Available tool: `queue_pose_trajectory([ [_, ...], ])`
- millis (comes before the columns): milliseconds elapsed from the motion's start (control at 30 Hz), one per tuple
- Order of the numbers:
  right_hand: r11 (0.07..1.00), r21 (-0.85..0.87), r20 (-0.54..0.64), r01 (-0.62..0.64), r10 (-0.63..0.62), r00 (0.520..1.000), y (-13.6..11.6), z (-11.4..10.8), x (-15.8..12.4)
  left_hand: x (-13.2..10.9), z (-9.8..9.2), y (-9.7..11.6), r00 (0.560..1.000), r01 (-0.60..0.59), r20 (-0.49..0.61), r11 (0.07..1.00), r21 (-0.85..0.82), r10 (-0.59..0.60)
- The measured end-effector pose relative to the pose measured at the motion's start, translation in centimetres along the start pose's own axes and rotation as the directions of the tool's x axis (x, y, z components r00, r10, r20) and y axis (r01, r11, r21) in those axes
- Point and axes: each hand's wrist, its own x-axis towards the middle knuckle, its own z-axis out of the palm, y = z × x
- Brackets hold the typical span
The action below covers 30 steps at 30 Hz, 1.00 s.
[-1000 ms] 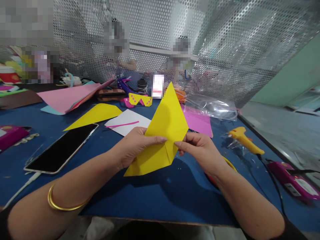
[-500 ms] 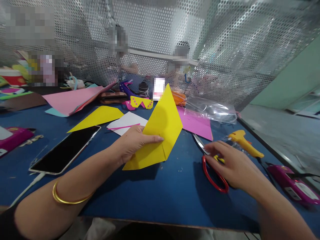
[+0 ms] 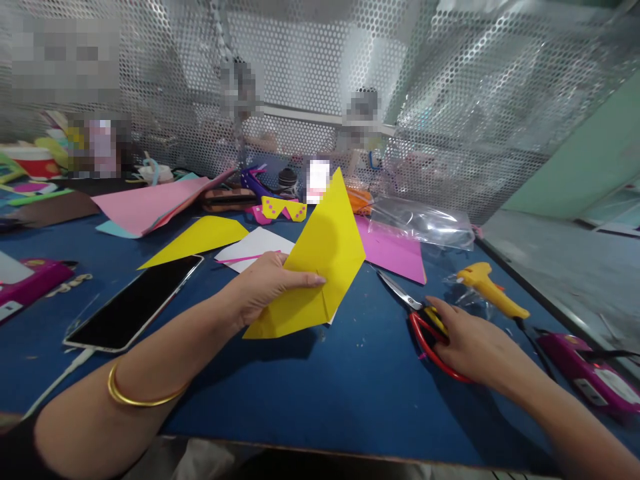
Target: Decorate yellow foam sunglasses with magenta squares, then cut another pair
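Observation:
My left hand [image 3: 273, 287] pinches a folded yellow sheet [image 3: 325, 253], thumb on its near face and the other fingers hidden behind. The sheet stands raised above the blue table, its peak pointing up. A sliver of white shows behind its lower right edge. To the right, my right hand [image 3: 467, 340] is closed at the handles of a pair of scissors [image 3: 425, 343] with red and yellow grips. The blades look shut and point up and left, low over the table. Some fingers are hidden among the handles.
Left of the sheet lie a phone [image 3: 137, 303] on a cable, another yellow sheet [image 3: 200, 237] and white paper [image 3: 257, 243]. A pink sheet [image 3: 395, 250] and clear plastic [image 3: 425, 223] lie behind. A yellow glue gun [image 3: 493, 290] and purple device [image 3: 587, 373] are at right.
My right hand has moved slightly right and its fingers have closed on the scissors' handles. The scissors have shifted a little right. My left hand still holds the yellow sheet, nearly unmoved.

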Motion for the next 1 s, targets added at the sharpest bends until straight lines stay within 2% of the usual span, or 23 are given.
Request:
queue_pose_trajectory([
  [100,0.997,0.066,-0.021,-0.027,0.029,0.999,1.1,0.0,0.1,0.0,-0.2,0.2,1.0,-0.011,-0.017,1.0,0.0,0.011],
  [167,0.945,0.326,-0.082,0.022,0.005,0.997,1.4,0.0,-0.2,0.1,-0.3,0.3,1.0,-0.023,-0.02,1.0,-0.002,0.023],
  [200,0.855,0.513,-0.128,0.077,-0.013,0.992,1.3,-0.1,-0.4,0.1,-0.5,0.3,0.999,-0.029,-0.021,1.0,-0.003,0.028],
  [267,0.537,0.821,-0.207,0.194,-0.038,0.978,0.5,-0.5,-0.6,0.2,-0.7,0.4,0.999,-0.037,-0.019,0.999,-0.006,0.037],
  [333,0.263,0.935,-0.231,0.24,-0.063,0.971,-1.0,-1.2,-0.4,0.2,-0.9,0.6,0.999,-0.041,-0.021,0.999,-0.01,0.041],
  [400,0.114,0.96,-0.243,0.255,-0.109,0.964,-2.8,-2.2,0.3,0.2,-1.1,0.8,0.998,-0.048,-0.033,0.999,-0.006,0.048],
  [467,0.031,0.956,-0.281,0.291,-0.175,0.944,-4.5,-3.3,1.3,0.1,-1.3,1.0,0.997,-0.06,-0.043,0.998,-0.001,0.06],
  [567,0.018,0.944,-0.315,0.329,-0.251,0.915,-5.8,-4.3,2.5,0.1,-1.7,1.2,0.995,-0.085,-0.043,0.996,-0.016,0.084],
  [667,0.112,0.94,-0.271,0.322,-0.327,0.905,-5.6,-4.2,2.7,0.2,-2.3,1.3,0.992,-0.121,-0.047,0.992,-0.026,0.12],
  [733,0.206,0.933,-0.213,0.293,-0.34,0.916,-4.9,-3.7,2.4,0.4,-2.6,1.4,0.989,-0.14,-0.048,0.99,-0.017,0.139],
  [833,0.33,0.925,-0.063,0.191,-0.363,0.93,-3.9,-3.2,2.0,0.5,-2.8,1.4,0.988,-0.146,-0.056,0.989,0.0,0.146],
  [900,0.36,0.927,0.045,0.107,-0.389,0.92,-3.6,-3.2,1.8,0.6,-2.9,1.4,0.986,-0.153,-0.065,0.988,0.018,0.154],
  [1000,0.343,0.939,0.168,-0.018,-0.412,0.896,-3.8,-3.5,1.5,0.7,-2.8,1.3,0.989,-0.132,-0.062,0.99,0.057,0.136],
])
